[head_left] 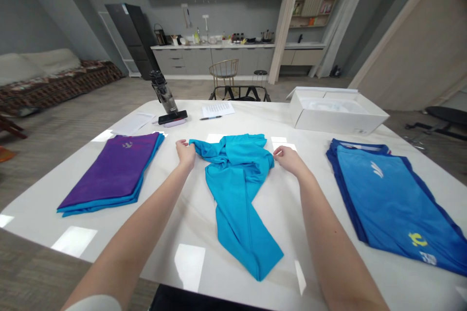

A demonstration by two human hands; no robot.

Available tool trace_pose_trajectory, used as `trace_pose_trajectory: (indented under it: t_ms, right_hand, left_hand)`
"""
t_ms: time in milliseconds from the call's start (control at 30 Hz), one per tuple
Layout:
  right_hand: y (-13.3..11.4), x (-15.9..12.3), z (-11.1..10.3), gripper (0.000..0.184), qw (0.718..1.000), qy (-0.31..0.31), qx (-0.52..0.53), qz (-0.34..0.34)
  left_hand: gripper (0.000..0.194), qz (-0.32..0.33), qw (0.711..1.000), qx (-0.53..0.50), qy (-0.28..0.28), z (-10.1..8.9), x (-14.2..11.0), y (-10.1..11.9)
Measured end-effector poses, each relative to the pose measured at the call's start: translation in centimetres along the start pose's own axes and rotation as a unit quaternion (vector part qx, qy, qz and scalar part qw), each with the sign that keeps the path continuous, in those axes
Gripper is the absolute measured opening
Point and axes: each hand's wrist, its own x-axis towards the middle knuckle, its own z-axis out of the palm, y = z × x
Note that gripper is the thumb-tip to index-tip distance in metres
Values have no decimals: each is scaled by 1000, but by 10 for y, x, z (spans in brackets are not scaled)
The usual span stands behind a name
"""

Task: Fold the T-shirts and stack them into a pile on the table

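A crumpled turquoise shirt [237, 189] lies in the middle of the white table [197, 214], its lower part trailing toward me. My left hand [186, 152] pinches the shirt's far left corner. My right hand [288, 158] grips its far right edge, fingers curled on the cloth. Both arms reach forward on either side of the garment.
A folded stack topped by a purple shirt [113, 172] lies at the left. A blue jersey [394, 201] is spread flat at the right. At the back stand a white open box [335, 112], a dark bottle [163, 92], a phone [172, 117], papers and a pen [210, 117].
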Motion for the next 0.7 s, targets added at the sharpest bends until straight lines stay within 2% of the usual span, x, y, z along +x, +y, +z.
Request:
trace_pose_trajectory:
  t_ms: [67, 100, 133, 167, 233, 300, 333, 367, 433, 500, 567, 700]
  right_hand:
    - [-11, -3, 5, 26, 997, 37, 17, -69]
    - [-19, -6, 9, 30, 992, 56, 31, -112]
    - [-28, -9, 14, 31, 985, 68, 43, -153]
    - [-38, -12, 19, 31, 978, 68, 50, -188]
    - [-53, -19, 33, 33, 969, 33, 35, -242]
    - [-63, -26, 48, 41, 963, -6, -29, -270]
    - [-64, -29, 55, 44, 961, -15, -72, -266]
    - [-65, -31, 61, 44, 961, -14, -116, -250]
    - [-63, -33, 68, 34, 962, -8, -182, -205]
    - [-62, -34, 68, 26, 964, -2, -208, -163]
    - [-62, -33, 63, 27, 969, 12, -207, -132]
    - [-61, -26, 43, 41, 982, 47, -166, -76]
  left_hand:
    - [45, 124, 983, 133, 15, -1, -15, 3]
    - [45, 194, 961, 198, -2, 0, -23, 6]
    - [43, 258, 934, 242, -44, 1, -31, 10]
    - [39, 306, 909, 262, -108, 4, -37, 14]
    - [33, 360, 849, 274, -272, 8, -47, 19]
    - [34, 378, 775, 291, -416, 13, -50, 19]
    - [36, 383, 742, 305, -458, 14, -50, 17]
    - [39, 390, 719, 322, -476, 15, -50, 15]
    - [42, 405, 701, 354, -468, 15, -47, 8]
    - [43, 402, 703, 387, -441, 13, -44, 1]
    - [50, 371, 708, 431, -418, 9, -40, -4]
    - [85, 278, 708, 514, -397, 3, -33, -6]
